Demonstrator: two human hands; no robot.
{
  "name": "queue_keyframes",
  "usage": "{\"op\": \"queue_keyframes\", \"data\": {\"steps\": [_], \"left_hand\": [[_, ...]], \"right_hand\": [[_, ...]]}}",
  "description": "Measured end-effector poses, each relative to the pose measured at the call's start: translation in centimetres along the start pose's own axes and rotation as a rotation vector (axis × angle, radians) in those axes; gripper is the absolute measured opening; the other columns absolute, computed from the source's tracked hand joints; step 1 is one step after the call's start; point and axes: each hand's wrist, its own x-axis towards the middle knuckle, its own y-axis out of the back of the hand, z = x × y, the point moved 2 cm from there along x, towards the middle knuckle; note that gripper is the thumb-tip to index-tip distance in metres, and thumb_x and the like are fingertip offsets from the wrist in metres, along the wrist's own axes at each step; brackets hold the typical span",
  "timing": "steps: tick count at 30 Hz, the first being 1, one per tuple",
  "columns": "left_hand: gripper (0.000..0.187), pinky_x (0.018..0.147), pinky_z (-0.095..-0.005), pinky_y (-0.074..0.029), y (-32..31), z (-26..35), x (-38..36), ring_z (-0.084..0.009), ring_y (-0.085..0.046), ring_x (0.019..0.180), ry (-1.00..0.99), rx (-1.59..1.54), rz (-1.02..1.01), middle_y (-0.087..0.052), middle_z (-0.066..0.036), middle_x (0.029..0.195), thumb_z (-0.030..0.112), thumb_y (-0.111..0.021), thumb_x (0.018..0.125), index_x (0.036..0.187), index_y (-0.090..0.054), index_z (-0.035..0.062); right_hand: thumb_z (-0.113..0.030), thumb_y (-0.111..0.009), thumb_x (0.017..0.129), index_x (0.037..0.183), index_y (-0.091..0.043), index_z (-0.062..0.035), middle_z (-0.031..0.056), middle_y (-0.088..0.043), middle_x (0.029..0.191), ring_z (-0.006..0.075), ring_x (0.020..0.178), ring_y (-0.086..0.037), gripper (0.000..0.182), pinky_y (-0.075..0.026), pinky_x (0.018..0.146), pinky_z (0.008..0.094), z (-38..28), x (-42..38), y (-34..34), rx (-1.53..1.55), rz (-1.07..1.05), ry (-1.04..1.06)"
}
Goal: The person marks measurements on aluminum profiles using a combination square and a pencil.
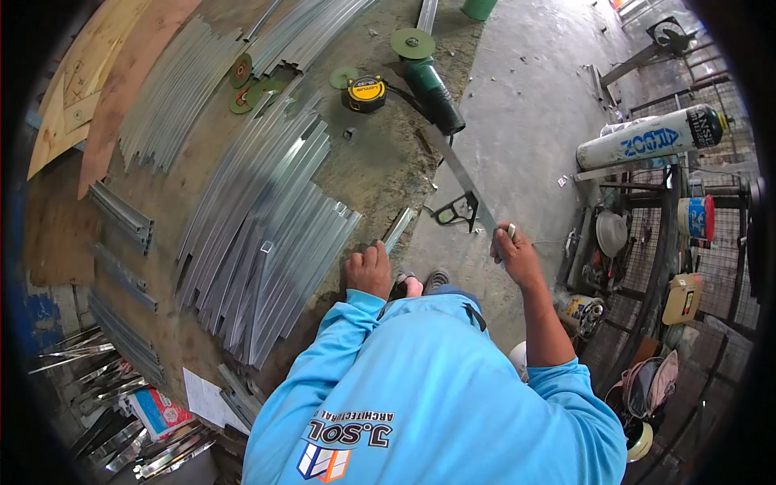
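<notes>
My left hand (369, 271) is closed at the workbench's edge, its fingers curled at the near end of a short metal channel (398, 229). Out to the right, my right hand (518, 257) grips a long, thin metal strip (462, 175) that slants up and away from me. Partly behind the strip shows a saw-like black D-shaped handle (458, 212); how it joins the strip is hidden. Left of my left hand lies a wide stack of cut metal channels (267, 234), their ends uneven.
An angle grinder (432, 93) with a green disc lies on the workbench (364, 170), beside a yellow tape measure (366, 93) and loose discs (241, 70). Wooden boards (77, 81) are at far left. Right, a gas cylinder (655, 143) lies near a wire-mesh rack (647, 267).
</notes>
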Motion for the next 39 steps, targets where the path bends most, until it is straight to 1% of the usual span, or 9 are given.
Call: {"op": "queue_keyframes", "data": {"steps": [10,14,22,29,31,32,35,36,39], "left_hand": [[0.04,0.075,-0.0465,-0.044,-0.5,-1.6,1.1,-0.0321,-0.053,0.086,0.018,-0.403,-0.137,-0.058,-0.009,0.097,0.022,-0.075,0.082,0.118,-0.068,0.0067],[0.025,0.077,-0.0448,-0.047,-0.2,-2.0,2.2,-0.0325,-0.054,0.086,0.119,-0.359,-0.102,-0.056,-0.009,0.094,0.028,-0.07,0.088,0.109,-0.071,0.0159],[0.088,0.082,-0.0494,-0.04,0.4,-0.3,4.1,-0.0333,-0.048,0.096,-0.25,-0.366,-0.173,-0.048,-0.014,0.11,0.061,-0.076,0.075,0.147,-0.043,0.0228],[0.085,0.084,-0.05,-0.042,-0.1,-1.2,4.5,-0.0354,-0.05,0.097,-0.27,-0.438,-0.251,-0.049,-0.015,0.11,0.035,-0.082,0.068,0.145,-0.048,0.0245],[0.08,0.085,-0.0508,-0.042,-0.1,-0.5,4.7,-0.0359,-0.051,0.1,-0.224,-0.436,-0.255,-0.05,-0.014,0.109,0.033,-0.083,0.066,0.14,-0.053,0.0245],[0.076,0.087,-0.0518,-0.043,0.9,-0.4,5.2,-0.0371,-0.053,0.103,-0.165,-0.474,-0.411,-0.054,-0.014,0.109,0.032,-0.082,0.065,0.136,-0.056,0.0228],[0.072,0.089,-0.0522,-0.046,-1.7,-0.8,4.0,-0.0389,-0.056,0.106,-0.197,-0.582,-0.217,-0.058,-0.015,0.111,0.034,-0.075,0.067,0.135,-0.057,0.0212],[0.076,0.09,-0.0514,-0.044,-0.3,-0.8,4.8,-0.0376,-0.054,0.108,-0.187,-0.49,-0.354,-0.056,-0.015,0.116,0.037,-0.075,0.066,0.137,-0.055,0.0209],[0.077,0.094,-0.0476,-0.039,-1.0,-0.3,4.5,-0.0325,-0.048,0.114,-0.211,-0.334,-0.424,-0.051,-0.014,0.122,0.043,-0.074,0.069,0.14,-0.052,0.022]], "right_hand": [[-0.031,-0.051,0.105,0.104,-0.06,-0.0065,0.0004,-0.059,0.07,0.0102,0.061,-0.054,0.026,-0.045,0.058,0.0269,3.1,-1.5,-0.2,0.067,-0.047,-0.056],[-0.032,-0.053,0.104,0.106,-0.062,-0.0072,-0.0006,-0.059,0.075,0.0106,0.067,-0.053,0.027,-0.045,0.063,0.0276,4.8,-1.9,-0.8,-0.03,-0.252,-0.176],[-0.034,-0.052,0.103,0.109,-0.063,-0.0051,0.0015,-0.063,0.084,0.0136,0.078,-0.056,0.031,-0.047,0.073,0.0306,7.0,-2.0,-7.1,-0.041,-0.323,-0.267],[-0.031,-0.052,0.103,0.103,-0.063,-0.0041,0.0037,-0.065,0.088,0.0164,0.082,-0.058,0.03,-0.048,0.078,0.0346,4.6,-0.7,-8.5,-0.14,-0.336,-0.291],[-0.033,-0.055,0.103,0.105,-0.064,-0.0065,-0.0003,-0.063,0.083,0.0119,0.073,-0.055,0.028,-0.046,0.066,0.0309,6.9,-0.3,-8.1,-0.167,-0.296,-0.189],[-0.032,-0.055,0.103,0.107,-0.066,-0.0061,0.0004,-0.064,0.086,0.012,0.076,-0.056,0.028,-0.048,0.069,0.0311,7.1,-0.3,-7.8,-0.222,-0.272,-0.195],[-0.03,-0.054,0.103,0.121,-0.063,-0.002,0.0035,-0.066,0.095,0.014,0.082,-0.061,0.035,-0.051,0.077,0.0319,6.7,1.1,-8.0,-0.009,-0.354,-0.321],[-0.031,-0.053,0.103,0.122,-0.063,-0.0021,0.0045,-0.065,0.094,0.0143,0.081,-0.061,0.036,-0.051,0.076,0.0318,5.9,1.5,-8.2,-0.172,-0.347,-0.166],[-0.039,-0.052,0.102,0.106,-0.062,-0.0041,0.0017,-0.056,0.078,0.0126,0.07,-0.05,0.036,-0.041,0.062,0.0317,3.9,2.7,-8.8,-0.434,-0.42,-0.071]]}}
